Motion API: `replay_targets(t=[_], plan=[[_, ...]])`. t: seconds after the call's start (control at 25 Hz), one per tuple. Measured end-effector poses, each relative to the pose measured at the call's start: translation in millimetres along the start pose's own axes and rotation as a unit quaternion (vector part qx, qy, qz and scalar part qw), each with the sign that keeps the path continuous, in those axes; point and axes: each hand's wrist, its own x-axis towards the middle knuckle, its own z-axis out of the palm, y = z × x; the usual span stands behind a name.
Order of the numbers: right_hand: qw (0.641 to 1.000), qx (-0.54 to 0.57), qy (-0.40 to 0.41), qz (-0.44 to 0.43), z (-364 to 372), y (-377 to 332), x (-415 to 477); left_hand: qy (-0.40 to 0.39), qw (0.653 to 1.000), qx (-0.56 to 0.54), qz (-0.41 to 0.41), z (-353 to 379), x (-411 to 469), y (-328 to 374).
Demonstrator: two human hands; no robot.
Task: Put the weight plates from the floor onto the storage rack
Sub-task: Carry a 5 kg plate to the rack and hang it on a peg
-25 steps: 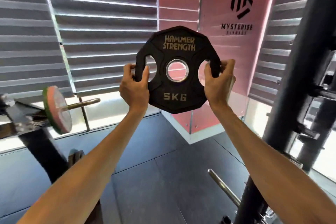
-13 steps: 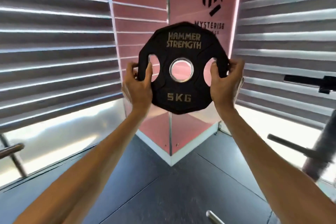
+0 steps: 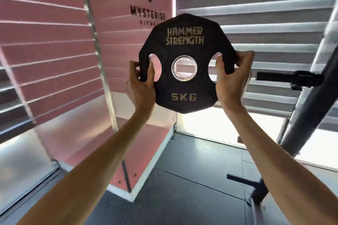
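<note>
A black 5 kg weight plate (image 3: 184, 89), marked "Hammer Strength", is held upright at chest height in front of me. My left hand (image 3: 140, 86) grips its left edge, thumb through the left cut-out. My right hand (image 3: 232, 78) grips the right edge, thumb through the right cut-out. The plate's steel-ringed centre hole faces me. To its right, a black horizontal peg (image 3: 285, 79) sticks out from the dark upright of the storage rack (image 3: 307, 107). The peg's tip is a short gap from my right hand.
A lower black peg (image 3: 243, 179) juts from the rack near the floor at bottom right. A pink glass panel (image 3: 128, 45) with a logo stands behind the plate, slatted blinds on both sides. Dark rubber floor (image 3: 182, 188) lies below.
My view has swung to the right with the plate. The pink panel has slid left, and the rack's upright and its black peg have come in close on the right.
</note>
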Motion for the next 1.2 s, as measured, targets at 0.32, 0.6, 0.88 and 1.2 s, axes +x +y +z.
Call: replay_targets(t=[0.32,0.6,0.88,1.2], plan=[[0.991,-0.108,0.072,-0.027,62,161,96,-0.12,0.988,-0.092,-0.037,219,53,-114],[0.946,-0.258,0.175,-0.091,66,242,149,-0.207,0.951,-0.224,-0.05,396,50,-160],[0.846,-0.434,0.295,-0.097,65,270,159,-0.359,0.863,-0.346,-0.084,510,18,-168],[0.766,-0.533,0.351,-0.081,35,304,133,-0.48,0.783,-0.387,-0.079,562,-55,-181]])
